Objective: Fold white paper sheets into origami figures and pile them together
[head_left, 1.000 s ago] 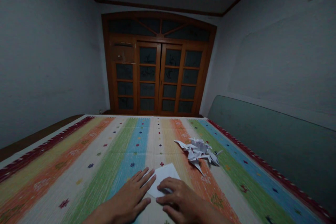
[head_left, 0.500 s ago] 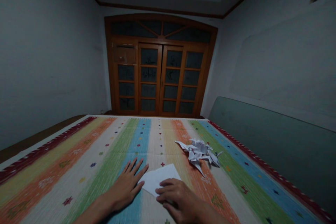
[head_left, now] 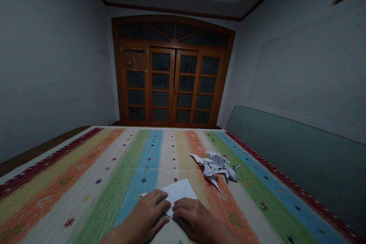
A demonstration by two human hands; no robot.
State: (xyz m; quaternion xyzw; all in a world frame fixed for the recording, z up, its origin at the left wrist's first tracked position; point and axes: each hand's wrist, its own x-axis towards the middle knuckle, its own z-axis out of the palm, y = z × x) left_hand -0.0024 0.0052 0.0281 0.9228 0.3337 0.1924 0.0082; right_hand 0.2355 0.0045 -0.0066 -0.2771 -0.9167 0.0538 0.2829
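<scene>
Pressing down on a folded white paper sheet [head_left: 180, 192], the left hand [head_left: 145, 209] and right hand [head_left: 194, 217] lie almost fingertip to fingertip, fingers closed together, holding it flat on a striped woven cover [head_left: 85, 198]. Just beyond the right hand, a pile of folded paper shapes [head_left: 214, 167] sits on the orange stripe. Wooden glass-paned doors [head_left: 171, 80] stand past the cover's far end.

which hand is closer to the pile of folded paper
Right hand. It presses the white paper sheet below and left of the pile of folded paper. The left hand is farther away, on the sheet's left side.
</scene>
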